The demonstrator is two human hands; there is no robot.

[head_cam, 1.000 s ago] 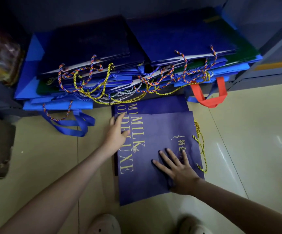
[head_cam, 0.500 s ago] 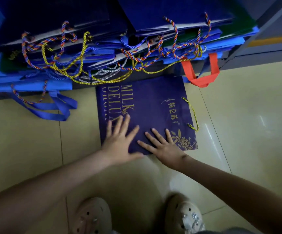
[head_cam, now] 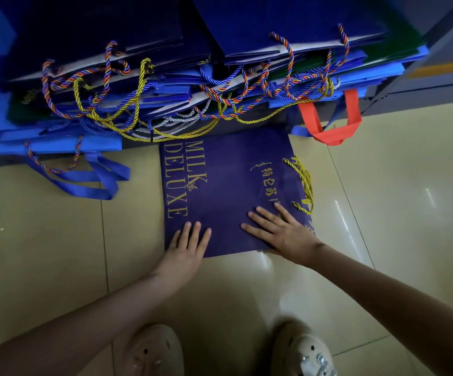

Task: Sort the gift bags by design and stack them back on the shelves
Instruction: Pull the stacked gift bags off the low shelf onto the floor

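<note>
Item: purple gift bag [head_cam: 228, 191], flat on floor [head_cam: 382, 213], far edge against the shelf stack [head_cam: 193, 77]. Pressing its near end: left hand [head_cam: 186, 249], right hand [head_cam: 282, 232], fingers straight, spread, gripping nothing. Risk: its gold handle [head_cam: 305, 185] snagging the overhanging cords [head_cam: 138, 123]; bag skewing on glossy tile

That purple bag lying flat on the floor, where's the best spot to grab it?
Probably by its yellow cord handle, coming from the right: the purple bag lies flat on the tiles, and that loop sticks out past its right edge.
</note>
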